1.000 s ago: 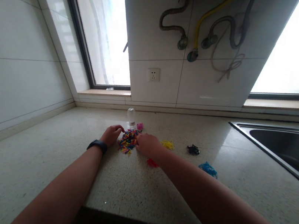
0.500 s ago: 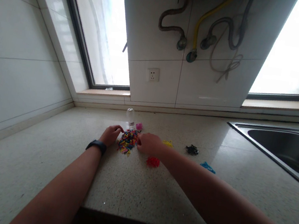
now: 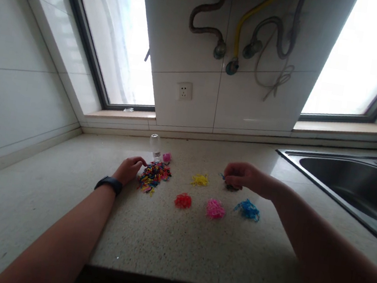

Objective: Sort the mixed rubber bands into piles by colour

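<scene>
A heap of mixed-colour small rubber bands lies on the pale speckled counter. My left hand, a dark band on its wrist, rests at the heap's left edge with its index finger stretched out and nothing visible in it. Farther right, my right hand is closed in a pinch, and a bit of blue rubber band sticks out at the fingertips. Beneath that hand lies a black pile, partly hidden. Nearby are separate piles: yellow, red, pink and blue.
Behind the heap stand a clear bottle and a small pink object. A steel sink is set into the counter at the right. Pipes and a wall socket are on the tiled wall.
My right hand has moved right, from the mixed heap to above the black pile, uncovering the pink pile. My left hand stays by the heap. The view has shifted slightly right.
</scene>
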`<state>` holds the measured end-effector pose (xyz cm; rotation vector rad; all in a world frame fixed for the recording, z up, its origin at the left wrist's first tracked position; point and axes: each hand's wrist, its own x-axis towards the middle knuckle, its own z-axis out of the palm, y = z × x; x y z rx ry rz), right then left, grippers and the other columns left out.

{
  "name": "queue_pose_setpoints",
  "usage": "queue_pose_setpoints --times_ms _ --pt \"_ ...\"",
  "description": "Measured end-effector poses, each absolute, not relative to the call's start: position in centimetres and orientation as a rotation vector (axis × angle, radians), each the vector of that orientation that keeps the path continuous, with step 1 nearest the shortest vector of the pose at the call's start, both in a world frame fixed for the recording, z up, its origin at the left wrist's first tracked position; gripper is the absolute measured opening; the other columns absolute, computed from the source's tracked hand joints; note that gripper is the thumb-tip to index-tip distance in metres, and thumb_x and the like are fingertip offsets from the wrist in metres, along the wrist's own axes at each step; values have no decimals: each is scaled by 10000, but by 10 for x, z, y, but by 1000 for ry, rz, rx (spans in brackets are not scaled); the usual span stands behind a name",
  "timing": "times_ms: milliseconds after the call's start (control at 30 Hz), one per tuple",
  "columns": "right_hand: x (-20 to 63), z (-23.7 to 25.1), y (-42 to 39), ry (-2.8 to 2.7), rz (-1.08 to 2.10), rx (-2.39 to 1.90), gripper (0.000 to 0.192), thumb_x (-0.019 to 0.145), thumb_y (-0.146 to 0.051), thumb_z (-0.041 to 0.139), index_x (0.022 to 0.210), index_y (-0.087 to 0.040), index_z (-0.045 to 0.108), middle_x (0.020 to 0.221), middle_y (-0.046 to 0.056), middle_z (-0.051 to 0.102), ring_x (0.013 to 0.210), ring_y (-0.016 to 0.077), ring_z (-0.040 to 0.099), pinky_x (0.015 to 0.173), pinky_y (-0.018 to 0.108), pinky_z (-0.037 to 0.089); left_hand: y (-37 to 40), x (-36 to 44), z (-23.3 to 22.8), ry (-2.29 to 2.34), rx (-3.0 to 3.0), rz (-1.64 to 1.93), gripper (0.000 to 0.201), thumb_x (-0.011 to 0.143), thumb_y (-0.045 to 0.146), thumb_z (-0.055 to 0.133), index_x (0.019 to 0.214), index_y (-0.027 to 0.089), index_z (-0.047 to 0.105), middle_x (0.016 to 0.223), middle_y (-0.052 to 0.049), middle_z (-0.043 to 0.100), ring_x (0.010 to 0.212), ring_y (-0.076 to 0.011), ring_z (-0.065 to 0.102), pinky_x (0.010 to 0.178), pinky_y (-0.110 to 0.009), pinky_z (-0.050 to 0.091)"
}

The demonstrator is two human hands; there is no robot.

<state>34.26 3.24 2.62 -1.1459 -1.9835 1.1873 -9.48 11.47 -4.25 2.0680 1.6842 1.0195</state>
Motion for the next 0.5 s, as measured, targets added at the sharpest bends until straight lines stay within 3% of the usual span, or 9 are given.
queue_pose_setpoints --times_ms 167,500 --pt "398 24 27 -2191 1093 -1356 297 759 -442 688 845 -159 654 725 23 632 596 109 509 550 240 401 115 -98 -47 1665 2093 973 343 783 336 423 835 146 703 509 41 397 511 -136 384 506 -244 288" --pt "403 17 27 -2476 1289 -1588 316 691 -435 737 775 -140 660 665 8 618 609 120 530 585 249 383 112 -103 -51 1721 2187 835 358 805 364 415 885 156 696 532 34 434 538 -150 415 542 -254 318"
